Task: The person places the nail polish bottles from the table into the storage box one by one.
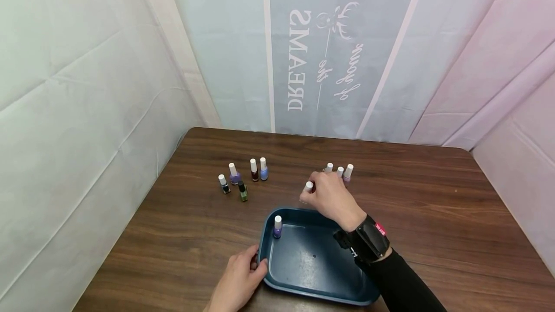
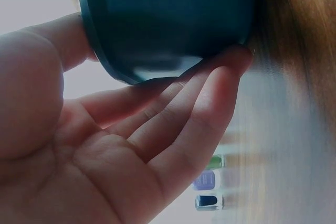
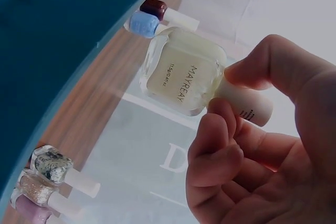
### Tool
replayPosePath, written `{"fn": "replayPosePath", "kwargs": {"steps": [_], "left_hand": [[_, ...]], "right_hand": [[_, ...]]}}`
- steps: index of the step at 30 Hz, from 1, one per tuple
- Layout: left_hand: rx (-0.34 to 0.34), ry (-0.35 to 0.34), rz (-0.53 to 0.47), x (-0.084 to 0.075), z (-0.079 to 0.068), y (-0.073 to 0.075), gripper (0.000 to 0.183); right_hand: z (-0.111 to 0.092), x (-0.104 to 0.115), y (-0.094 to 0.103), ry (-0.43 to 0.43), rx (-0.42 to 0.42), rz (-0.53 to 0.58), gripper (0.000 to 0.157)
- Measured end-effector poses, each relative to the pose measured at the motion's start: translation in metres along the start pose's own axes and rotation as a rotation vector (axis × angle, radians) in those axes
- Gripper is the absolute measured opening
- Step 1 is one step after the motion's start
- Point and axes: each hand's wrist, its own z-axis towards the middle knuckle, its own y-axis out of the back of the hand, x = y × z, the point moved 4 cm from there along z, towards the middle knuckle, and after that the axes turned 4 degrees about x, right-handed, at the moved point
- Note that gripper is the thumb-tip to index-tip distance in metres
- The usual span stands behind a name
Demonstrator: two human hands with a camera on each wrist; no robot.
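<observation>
My right hand pinches the white cap of a nail polish bottle between thumb and fingers. The bottle is clear with pale, creamy polish and lettering, held beyond the far edge of a dark blue tray. With thumb over the rim and fingers along the outer wall, my left hand grips the tray's left side, also seen close up in the left wrist view. Inside the tray, a purple nail polish bottle stands upright near the far left corner.
Left of the tray's far end stand several polish bottles, among them a light blue one, a dark red one and a green one. Behind my right hand is another group, including a glittery one and a pinkish-lilac one. Fabric curtains surround the wooden table.
</observation>
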Motion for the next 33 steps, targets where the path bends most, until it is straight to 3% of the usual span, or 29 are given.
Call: {"fn": "replayPosePath", "kwargs": {"steps": [16,33], "left_hand": [[-0.027,-0.051,0.0,0.0,-0.002,0.002,0.021],[-0.025,-0.048,0.008,-0.001,-0.001,0.001,0.014]], "right_hand": [[-0.008,0.015,0.001,0.013,0.072,0.043,0.003],[-0.016,0.023,-0.001,0.045,0.09,0.035,0.009]]}}
